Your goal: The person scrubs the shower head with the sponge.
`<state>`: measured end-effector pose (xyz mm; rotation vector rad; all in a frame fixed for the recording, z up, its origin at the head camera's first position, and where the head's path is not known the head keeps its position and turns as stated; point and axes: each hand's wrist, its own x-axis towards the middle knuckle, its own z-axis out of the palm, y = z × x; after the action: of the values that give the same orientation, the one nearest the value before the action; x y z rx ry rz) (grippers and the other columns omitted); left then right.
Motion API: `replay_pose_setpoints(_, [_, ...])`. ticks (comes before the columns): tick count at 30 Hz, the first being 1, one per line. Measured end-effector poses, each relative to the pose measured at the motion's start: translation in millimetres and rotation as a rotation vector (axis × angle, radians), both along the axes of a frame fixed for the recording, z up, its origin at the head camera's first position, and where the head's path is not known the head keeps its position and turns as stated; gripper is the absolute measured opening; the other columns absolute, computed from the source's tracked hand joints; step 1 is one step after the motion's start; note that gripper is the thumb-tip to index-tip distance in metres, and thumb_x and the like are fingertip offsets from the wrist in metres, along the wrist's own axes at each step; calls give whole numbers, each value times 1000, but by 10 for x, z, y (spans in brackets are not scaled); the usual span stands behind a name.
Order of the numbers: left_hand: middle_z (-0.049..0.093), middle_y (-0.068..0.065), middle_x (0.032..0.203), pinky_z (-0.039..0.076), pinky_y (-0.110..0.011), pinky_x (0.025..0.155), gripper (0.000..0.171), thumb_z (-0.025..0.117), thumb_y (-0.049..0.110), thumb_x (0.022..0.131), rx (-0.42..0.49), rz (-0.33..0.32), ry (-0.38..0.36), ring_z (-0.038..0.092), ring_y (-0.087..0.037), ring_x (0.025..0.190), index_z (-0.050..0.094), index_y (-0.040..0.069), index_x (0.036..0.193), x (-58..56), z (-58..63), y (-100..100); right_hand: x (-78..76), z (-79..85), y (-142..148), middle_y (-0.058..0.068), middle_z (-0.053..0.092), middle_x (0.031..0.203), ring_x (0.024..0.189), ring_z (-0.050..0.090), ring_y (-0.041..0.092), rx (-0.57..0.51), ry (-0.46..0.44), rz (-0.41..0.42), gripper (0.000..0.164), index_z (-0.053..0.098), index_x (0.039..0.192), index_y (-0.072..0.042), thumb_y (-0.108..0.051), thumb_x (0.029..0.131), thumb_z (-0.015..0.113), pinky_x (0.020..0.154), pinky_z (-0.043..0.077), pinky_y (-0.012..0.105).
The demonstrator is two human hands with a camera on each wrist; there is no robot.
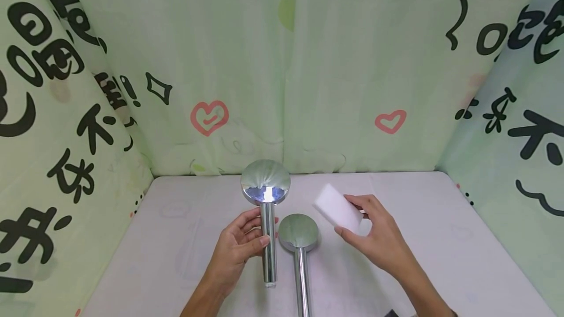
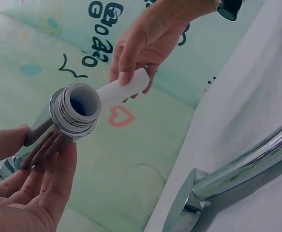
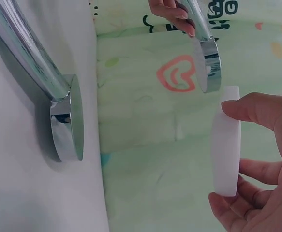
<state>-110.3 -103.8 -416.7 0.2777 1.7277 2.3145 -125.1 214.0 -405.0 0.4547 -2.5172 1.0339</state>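
Note:
My left hand (image 1: pixel 240 246) grips a chrome shower head (image 1: pixel 266 180) by its handle, round head up. The handle's threaded end (image 2: pixel 85 108) faces the camera in the left wrist view. In my right hand (image 1: pixel 374 233) a white sponge block (image 1: pixel 338 207) is pinched between thumb and fingers, to the right of that shower head and apart from it. A second chrome shower head (image 1: pixel 298 232) lies on the table between the hands, its handle toward the front edge. The right wrist view shows the sponge (image 3: pixel 226 145) edge-on.
The white table (image 1: pixel 198 278) is enclosed by pale green curtains (image 1: pixel 335 72) with black lettering and red hearts at the back and both sides. Near the front edge, by the right forearm, a small dark object (image 1: pixel 391 313) is partly cut off.

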Motion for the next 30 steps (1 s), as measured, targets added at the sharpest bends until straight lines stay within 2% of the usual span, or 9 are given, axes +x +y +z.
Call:
replay_pose_setpoints(5, [60, -19, 137, 59, -31, 77, 62, 72, 3, 92, -1, -2, -10, 67, -21, 104, 44, 4, 147, -4, 12, 16, 1, 53, -17, -4, 61, 120, 102, 56, 7, -23, 17, 16, 60, 64, 129, -12, -12, 75, 90, 84, 51, 20])
replay_pose_setpoints(14, [60, -21, 137, 59, -30, 77, 61, 71, 2, 92, 18, -25, 13, 67, -19, 103, 43, 2, 147, -21, -3, 53, -10, 148, -48, -5, 59, 122, 104, 56, 8, -37, 21, 30, 61, 63, 130, -15, -12, 75, 89, 86, 53, 23])
replay_pose_setpoints(21, [62, -19, 135, 59, -30, 76, 61, 70, 0, 92, 23, -29, 26, 68, -26, 107, 43, 2, 147, -30, -9, 76, -23, 214, -71, -5, 59, 123, 106, 56, 7, -36, 39, 57, 65, 62, 134, -13, -11, 75, 89, 87, 52, 19])
replay_pose_setpoints(30, [62, -18, 134, 59, -29, 76, 62, 69, -2, 91, 30, -37, 42, 69, -21, 105, 42, 1, 147, -39, -15, 116, -49, 288, -117, -7, 59, 124, 106, 56, 9, -66, 65, 93, 65, 63, 134, -19, -12, 75, 90, 87, 52, 22])
